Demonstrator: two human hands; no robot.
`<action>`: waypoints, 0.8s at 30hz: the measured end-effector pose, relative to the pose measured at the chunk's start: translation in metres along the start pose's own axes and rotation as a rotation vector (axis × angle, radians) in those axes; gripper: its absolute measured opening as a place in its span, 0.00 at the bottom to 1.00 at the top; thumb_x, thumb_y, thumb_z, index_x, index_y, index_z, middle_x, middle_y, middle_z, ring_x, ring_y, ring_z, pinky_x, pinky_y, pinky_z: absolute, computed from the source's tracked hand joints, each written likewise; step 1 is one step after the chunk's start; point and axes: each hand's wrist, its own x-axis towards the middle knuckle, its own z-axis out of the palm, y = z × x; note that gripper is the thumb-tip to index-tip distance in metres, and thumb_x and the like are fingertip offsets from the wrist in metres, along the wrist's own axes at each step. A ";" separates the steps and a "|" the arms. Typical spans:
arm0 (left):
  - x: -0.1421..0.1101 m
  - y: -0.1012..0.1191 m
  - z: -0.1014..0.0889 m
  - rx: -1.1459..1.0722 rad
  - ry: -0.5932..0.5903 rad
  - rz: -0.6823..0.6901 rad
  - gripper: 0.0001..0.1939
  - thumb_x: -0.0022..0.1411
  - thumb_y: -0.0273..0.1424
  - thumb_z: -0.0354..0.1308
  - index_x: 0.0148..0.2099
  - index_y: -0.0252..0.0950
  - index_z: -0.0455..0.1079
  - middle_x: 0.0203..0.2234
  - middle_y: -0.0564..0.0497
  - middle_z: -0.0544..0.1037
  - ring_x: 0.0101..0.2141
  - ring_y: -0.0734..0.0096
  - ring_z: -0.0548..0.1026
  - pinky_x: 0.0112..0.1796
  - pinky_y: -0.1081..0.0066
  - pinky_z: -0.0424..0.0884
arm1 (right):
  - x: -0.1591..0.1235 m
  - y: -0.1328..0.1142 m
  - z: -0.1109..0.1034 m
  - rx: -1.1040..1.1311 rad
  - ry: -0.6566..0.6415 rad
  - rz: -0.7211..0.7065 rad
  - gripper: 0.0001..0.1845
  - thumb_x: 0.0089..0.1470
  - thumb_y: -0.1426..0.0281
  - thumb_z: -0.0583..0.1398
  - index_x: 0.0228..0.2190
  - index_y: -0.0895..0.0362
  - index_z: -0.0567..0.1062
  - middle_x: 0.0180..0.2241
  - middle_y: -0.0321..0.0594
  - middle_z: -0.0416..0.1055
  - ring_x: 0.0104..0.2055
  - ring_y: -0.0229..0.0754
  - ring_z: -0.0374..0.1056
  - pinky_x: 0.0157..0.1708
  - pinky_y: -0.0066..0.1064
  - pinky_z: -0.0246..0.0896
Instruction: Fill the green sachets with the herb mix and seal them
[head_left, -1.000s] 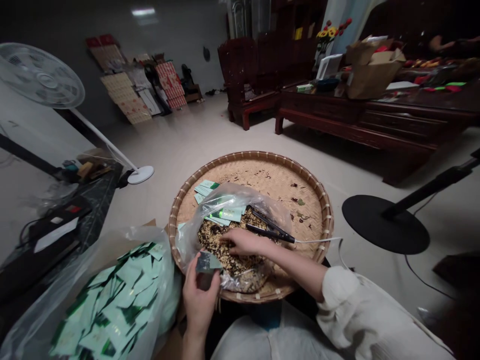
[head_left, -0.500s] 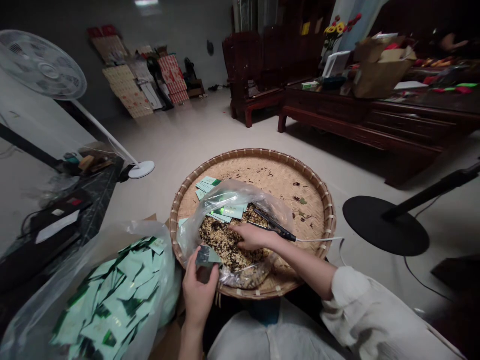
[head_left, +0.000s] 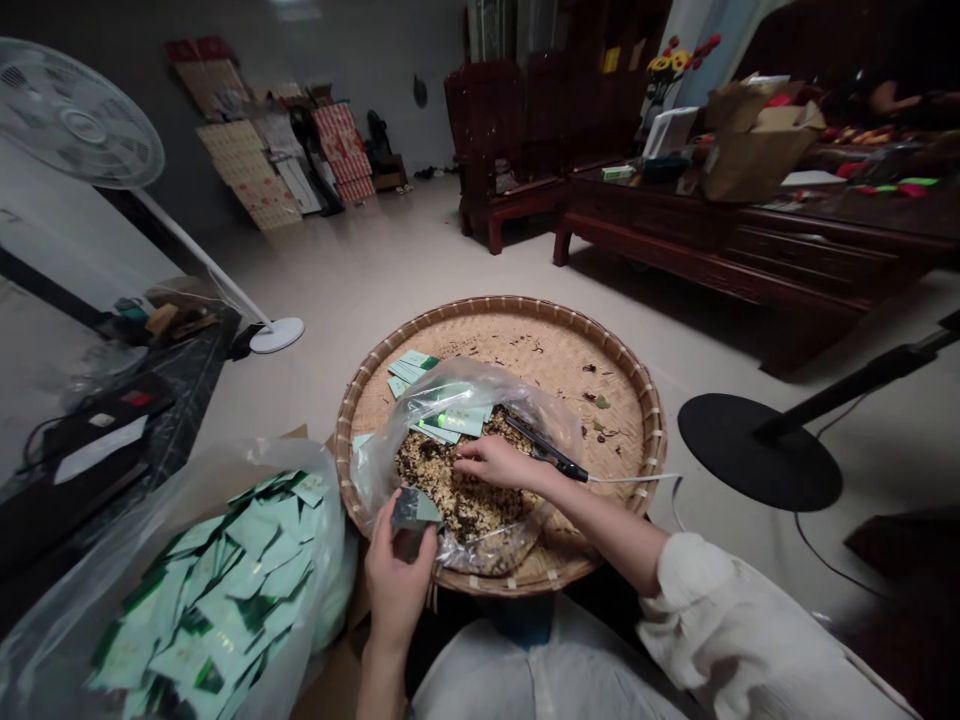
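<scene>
My left hand (head_left: 397, 580) pinches a small pale-green and dark sachet (head_left: 414, 510) upright at the near rim of a round woven bamboo tray (head_left: 600, 380). My right hand (head_left: 499, 462) rests with bunched fingers on a heap of dried herb bits (head_left: 442, 480), which lies inside a clear plastic bag (head_left: 420, 395). Beside that hand a black tong-like tool (head_left: 544, 450) with a white cord lies on the bag. Loose pale-green sachets (head_left: 442, 415) lie partly under the plastic. A large clear bag of similar sachets (head_left: 225, 590) stands at my lower left.
A black round stand base (head_left: 757, 450) sits on the floor to the right. A white floor fan (head_left: 82, 115) and a dark counter (head_left: 127, 440) stand at the left. Ahead are a dark wooden table (head_left: 712, 230) holding a cardboard box (head_left: 757, 150) and a wooden chair (head_left: 495, 140).
My right hand has shifted slightly farther across the herb heap. My left hand keeps the sachet, and the whole view has drifted a little.
</scene>
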 end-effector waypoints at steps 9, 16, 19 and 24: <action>-0.002 -0.006 0.000 -0.023 -0.020 -0.034 0.28 0.54 0.38 0.61 0.56 0.37 0.63 0.51 0.41 0.72 0.50 0.57 0.72 0.53 0.57 0.66 | -0.005 -0.004 0.020 -0.124 -0.083 -0.144 0.22 0.44 0.69 0.66 0.44 0.57 0.76 0.43 0.45 0.75 0.44 0.47 0.70 0.43 0.31 0.62; -0.002 -0.006 0.001 -0.032 -0.020 -0.024 0.29 0.53 0.37 0.62 0.56 0.36 0.64 0.51 0.41 0.72 0.50 0.56 0.71 0.53 0.57 0.66 | -0.012 0.006 0.008 -0.108 0.071 -0.029 0.15 0.54 0.75 0.56 0.43 0.58 0.76 0.41 0.44 0.76 0.43 0.43 0.71 0.43 0.30 0.62; -0.002 -0.007 0.002 -0.045 -0.019 -0.022 0.29 0.54 0.37 0.61 0.57 0.36 0.63 0.52 0.41 0.72 0.51 0.57 0.71 0.53 0.57 0.66 | -0.026 0.010 0.001 -0.173 -0.023 0.008 0.24 0.46 0.64 0.64 0.47 0.57 0.73 0.44 0.47 0.74 0.44 0.49 0.70 0.42 0.34 0.63; -0.003 -0.005 0.004 -0.042 -0.022 -0.027 0.28 0.54 0.38 0.60 0.56 0.37 0.63 0.52 0.41 0.71 0.51 0.57 0.71 0.53 0.58 0.66 | -0.033 0.002 0.010 -0.241 -0.109 0.022 0.15 0.43 0.73 0.64 0.37 0.57 0.77 0.37 0.43 0.75 0.39 0.45 0.71 0.38 0.29 0.62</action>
